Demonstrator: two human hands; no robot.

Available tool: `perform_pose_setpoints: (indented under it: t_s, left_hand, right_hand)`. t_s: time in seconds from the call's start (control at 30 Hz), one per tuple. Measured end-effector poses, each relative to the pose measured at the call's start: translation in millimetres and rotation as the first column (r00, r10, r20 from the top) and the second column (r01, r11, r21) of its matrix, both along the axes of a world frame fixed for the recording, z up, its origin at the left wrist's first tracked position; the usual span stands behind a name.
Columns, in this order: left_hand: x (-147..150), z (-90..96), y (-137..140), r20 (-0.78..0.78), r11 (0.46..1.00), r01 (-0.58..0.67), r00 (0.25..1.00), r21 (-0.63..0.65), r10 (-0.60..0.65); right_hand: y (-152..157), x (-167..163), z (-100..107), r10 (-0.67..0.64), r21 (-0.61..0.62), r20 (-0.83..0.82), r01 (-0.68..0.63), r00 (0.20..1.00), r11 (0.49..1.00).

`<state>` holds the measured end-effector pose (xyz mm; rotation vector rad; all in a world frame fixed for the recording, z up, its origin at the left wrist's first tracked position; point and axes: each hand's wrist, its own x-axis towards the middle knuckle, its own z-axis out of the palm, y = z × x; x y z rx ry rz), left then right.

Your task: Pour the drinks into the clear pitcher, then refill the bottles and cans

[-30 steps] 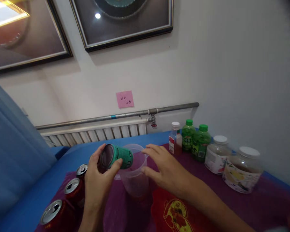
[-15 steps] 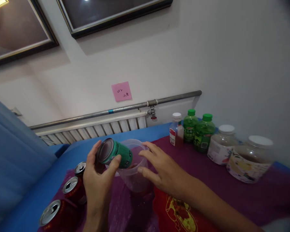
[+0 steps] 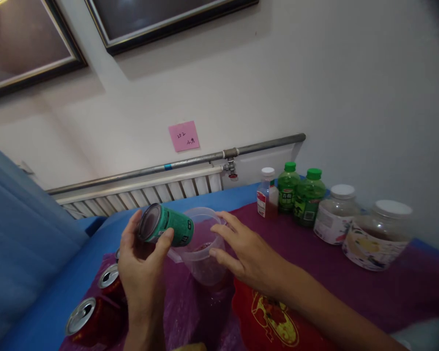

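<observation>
My left hand (image 3: 143, 265) is wrapped round a green can (image 3: 175, 227), tipped on its side over the rim of a clear plastic pitcher (image 3: 207, 265). The can's bottom points up and left, its other end toward the pitcher's mouth. Some dark reddish liquid shows inside the pitcher. My right hand (image 3: 247, 251) rests its fingers and thumb on the pitcher's right rim, gripping it. Several opened red cans (image 3: 95, 319) stand at the left, one partly hidden behind my left hand.
A red tray with gold print (image 3: 278, 321) lies under my right forearm. At the back right stand a white-capped bottle (image 3: 268, 195), green bottles (image 3: 309, 200) and white-lidded jars (image 3: 376, 241). Purple plastic covers the blue table. A radiator (image 3: 161, 192) runs along the wall.
My left hand has shifted a little to the left with the green can, which lies a bit flatter. The right hand stays at the pitcher's rim.
</observation>
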<state>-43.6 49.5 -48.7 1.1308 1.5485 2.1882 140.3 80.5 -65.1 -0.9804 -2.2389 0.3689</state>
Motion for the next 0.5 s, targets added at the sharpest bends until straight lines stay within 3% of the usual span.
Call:
perform_pose_setpoints:
  t_s: [0.5]
  left_hand:
    - [1.3,2.4,0.3,0.031,0.999,-0.025,0.999,0.021,0.025]
  right_hand:
    - [0.7,1.2,-2.5,-0.004,0.038,0.027,0.003,1.000,0.999]
